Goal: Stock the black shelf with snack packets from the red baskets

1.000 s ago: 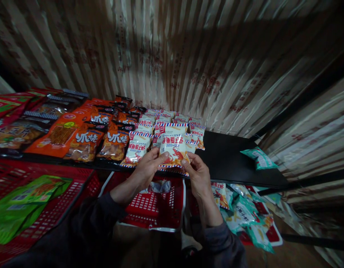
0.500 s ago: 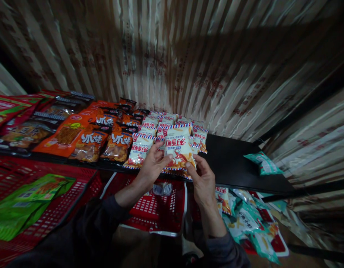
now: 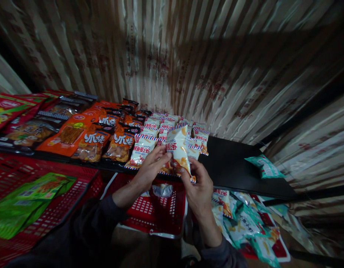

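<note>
Between my two hands is a white snack bag (image 3: pixel 177 149) with red lettering and a striped edge, tilted at the front of the shelf. My left hand (image 3: pixel 152 165) is closed on its left side, thumb in front. Gripping its lower right edge is my right hand (image 3: pixel 198 182), thumb on the front. Several matching snack bags (image 3: pixel 144 149) lie in rows behind and to the left of it on the black shelf (image 3: pixel 230 160). Orange and black snack bags (image 3: pixel 120 143) adjoin them on the left.
Below the shelf, a red basket (image 3: pixel 157 221) holds a clear, crumpled packet (image 3: pixel 163 190). Green bags (image 3: pixel 29 204) lie in another red basket at left. Teal snack bags (image 3: pixel 247 221) are heaped at lower right, and one teal bag (image 3: pixel 264 166) lies on the shelf's right end.
The held snack bag has turned and tilted, its right side now angled away, and it sits slightly lower. Both hands keep hold of it. The view has shifted slightly.
</note>
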The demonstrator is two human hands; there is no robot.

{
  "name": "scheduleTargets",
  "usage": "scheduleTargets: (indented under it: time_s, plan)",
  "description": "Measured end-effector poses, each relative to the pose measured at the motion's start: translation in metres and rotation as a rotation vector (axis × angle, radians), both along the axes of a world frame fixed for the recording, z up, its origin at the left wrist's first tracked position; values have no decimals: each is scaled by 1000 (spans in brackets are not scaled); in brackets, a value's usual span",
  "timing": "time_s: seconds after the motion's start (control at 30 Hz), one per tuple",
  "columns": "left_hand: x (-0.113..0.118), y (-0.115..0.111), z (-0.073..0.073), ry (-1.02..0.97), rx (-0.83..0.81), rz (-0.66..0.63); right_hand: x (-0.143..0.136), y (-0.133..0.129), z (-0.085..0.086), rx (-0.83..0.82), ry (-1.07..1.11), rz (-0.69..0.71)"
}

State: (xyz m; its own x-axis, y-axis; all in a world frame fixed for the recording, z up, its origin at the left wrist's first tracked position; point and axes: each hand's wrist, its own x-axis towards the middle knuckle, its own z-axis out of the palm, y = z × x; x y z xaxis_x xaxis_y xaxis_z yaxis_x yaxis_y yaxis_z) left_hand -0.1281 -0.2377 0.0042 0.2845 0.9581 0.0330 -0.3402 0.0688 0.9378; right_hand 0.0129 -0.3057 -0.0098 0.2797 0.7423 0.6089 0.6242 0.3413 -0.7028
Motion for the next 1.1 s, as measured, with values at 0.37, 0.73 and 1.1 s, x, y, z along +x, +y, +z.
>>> scheduleTargets:
  time_s: [0.37, 0.73, 1.1]
  plan:
    - [4, -5, 10, -310, -119, -22, -17, -8, -2, 175, -566, 28]
    - [3, 2, 17, -494, -325, -76, -33, -11, -13, 74, -680, 56]
    - [-3, 2, 11, -322, -535, -218, 1, -11, 18, -104, 128, 5]
